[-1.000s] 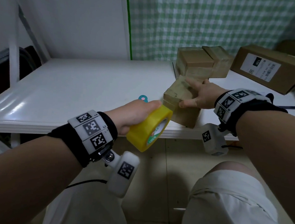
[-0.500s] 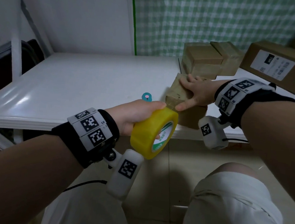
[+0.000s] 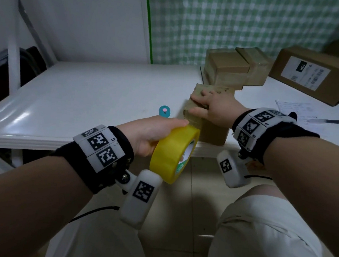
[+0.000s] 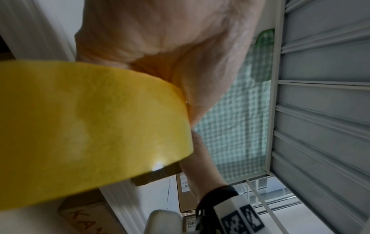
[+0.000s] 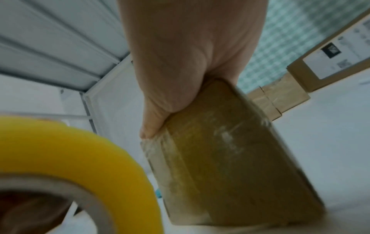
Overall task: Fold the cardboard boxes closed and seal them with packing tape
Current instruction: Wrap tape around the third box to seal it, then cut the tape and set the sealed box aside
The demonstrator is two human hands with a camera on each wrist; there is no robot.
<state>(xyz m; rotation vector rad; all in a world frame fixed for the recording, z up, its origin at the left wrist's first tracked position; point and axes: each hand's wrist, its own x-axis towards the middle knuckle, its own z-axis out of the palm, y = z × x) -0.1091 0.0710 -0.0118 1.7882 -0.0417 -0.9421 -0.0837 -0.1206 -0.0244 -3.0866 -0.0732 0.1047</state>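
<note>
The small cardboard box (image 3: 206, 119) sits at the near edge of the white table (image 3: 85, 100), its top and near corner glossy with tape. The right hand (image 3: 215, 109) lies on top of it, fingers spread flat over the lid and the thumb pressing on the near corner. Just left of it, the left hand (image 3: 154, 133) grips a yellow roll of tape (image 3: 174, 153), held on edge beyond the table's rim and touching the box's near corner; the fingers inside the roll are hidden, so how they curl cannot be told.

Behind the box stand two more taped boxes (image 3: 233, 70), side by side, and farther right a long box with a white label (image 3: 312, 75). A small teal thing (image 3: 164, 111) lies on the table, partly hidden by the left hand. A sheet of paper (image 3: 301, 111) lies at the right edge, cut off. Green checked cloth (image 3: 235, 21) hangs behind the table beside a plain white wall (image 3: 82, 18).
</note>
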